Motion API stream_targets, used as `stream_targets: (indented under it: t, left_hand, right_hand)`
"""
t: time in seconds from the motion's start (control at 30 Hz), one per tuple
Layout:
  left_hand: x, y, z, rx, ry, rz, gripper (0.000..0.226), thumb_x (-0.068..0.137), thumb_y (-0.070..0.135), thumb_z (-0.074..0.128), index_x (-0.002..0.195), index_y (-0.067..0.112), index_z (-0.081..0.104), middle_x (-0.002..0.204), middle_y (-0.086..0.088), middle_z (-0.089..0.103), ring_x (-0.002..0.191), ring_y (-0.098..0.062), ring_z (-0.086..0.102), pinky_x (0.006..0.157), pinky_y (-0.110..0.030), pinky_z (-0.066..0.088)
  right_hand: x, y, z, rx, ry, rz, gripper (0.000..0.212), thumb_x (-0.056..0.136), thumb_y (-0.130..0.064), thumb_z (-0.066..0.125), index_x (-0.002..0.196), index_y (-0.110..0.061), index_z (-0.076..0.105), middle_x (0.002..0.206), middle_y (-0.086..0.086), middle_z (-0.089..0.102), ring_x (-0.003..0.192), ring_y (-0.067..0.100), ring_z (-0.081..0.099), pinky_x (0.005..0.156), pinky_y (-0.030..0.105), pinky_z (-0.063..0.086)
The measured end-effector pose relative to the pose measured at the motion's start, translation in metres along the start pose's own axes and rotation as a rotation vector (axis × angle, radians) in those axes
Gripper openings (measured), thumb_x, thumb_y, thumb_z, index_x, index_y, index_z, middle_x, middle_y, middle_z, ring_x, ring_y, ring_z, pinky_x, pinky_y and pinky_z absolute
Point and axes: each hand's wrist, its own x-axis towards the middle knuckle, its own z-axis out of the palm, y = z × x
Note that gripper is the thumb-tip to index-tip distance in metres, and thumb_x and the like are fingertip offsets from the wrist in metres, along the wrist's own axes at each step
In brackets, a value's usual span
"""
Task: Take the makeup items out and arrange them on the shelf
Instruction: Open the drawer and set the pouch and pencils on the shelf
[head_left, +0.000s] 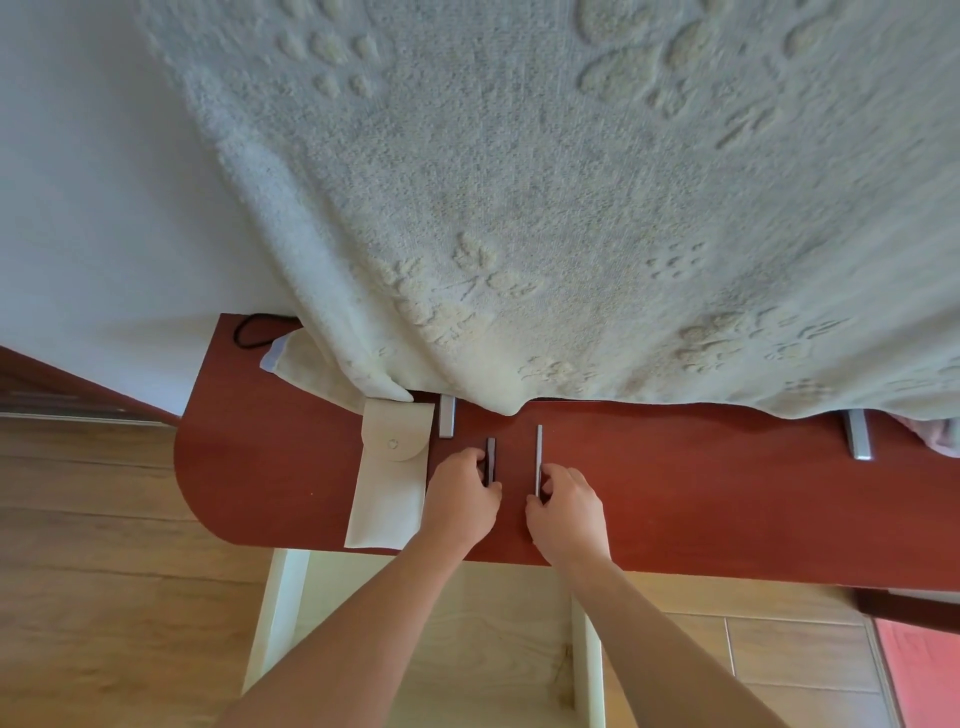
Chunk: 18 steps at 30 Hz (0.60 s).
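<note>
Two makeup items lie on the red shelf (260, 467), parallel and apart: dark stick (491, 452) on the left, longer grey stick (539, 452) on the right. Left hand (462, 499) grips the dark stick's near end. Right hand (569, 514) pinches the grey stick's near end. Cream pouch (389, 483), flap down, lies just left of the left hand. Towel (519, 208) hangs over the shelf's back edge.

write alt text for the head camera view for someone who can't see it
Two bare hands hold slim makeup sticks side by side on a red-brown shelf: the left hand grips a short dark stick, the right hand pinches a longer thin stick. A cream snap pouch lies to their left, and a pale textured towel hangs above.
</note>
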Motion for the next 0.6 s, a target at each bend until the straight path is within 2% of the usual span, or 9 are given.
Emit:
stream_targets:
  t: [0.13,0.27,0.43,0.6]
  left_hand:
    - [0.000,-0.002,-0.003,0.025,0.000,0.001,0.053,0.089,0.024,0.071,0.138,0.013,0.054,0.120,-0.004,0.065,0.111,-0.020,0.062,0.095,-0.031,0.051]
    - [-0.005,-0.002,-0.007,0.037,0.001,0.004,0.054,0.089,0.025,0.071,0.139,0.014,0.052,0.121,-0.001,0.063,0.111,-0.018,0.060,0.095,-0.030,0.051]
    - [-0.012,0.000,-0.013,0.026,0.014,0.031,0.056,0.089,0.026,0.072,0.139,0.017,0.051,0.124,0.000,0.060,0.110,-0.017,0.061,0.095,-0.032,0.052]
    - [-0.026,0.001,-0.019,-0.005,0.028,0.062,0.060,0.089,0.027,0.071,0.143,0.020,0.046,0.132,0.001,0.055,0.118,-0.016,0.058,0.098,-0.033,0.051]
  right_hand:
    - [-0.001,0.001,-0.003,-0.018,-0.018,-0.004,0.035,0.091,-0.022,0.061,0.125,-0.016,0.056,0.100,-0.006,0.050,0.079,0.015,0.061,0.073,0.032,0.057]
    - [-0.003,0.000,-0.007,-0.032,-0.021,-0.021,0.040,0.091,-0.025,0.061,0.130,-0.018,0.053,0.110,-0.004,0.053,0.089,0.013,0.058,0.079,0.028,0.054]
    - [-0.008,0.000,-0.012,-0.043,-0.023,-0.039,0.052,0.091,-0.029,0.061,0.140,-0.019,0.045,0.124,-0.002,0.052,0.102,0.016,0.058,0.086,0.030,0.052]
    - [-0.017,0.000,-0.018,-0.041,-0.015,-0.083,0.058,0.090,-0.033,0.062,0.144,-0.020,0.042,0.132,-0.002,0.049,0.112,0.017,0.056,0.090,0.031,0.051]
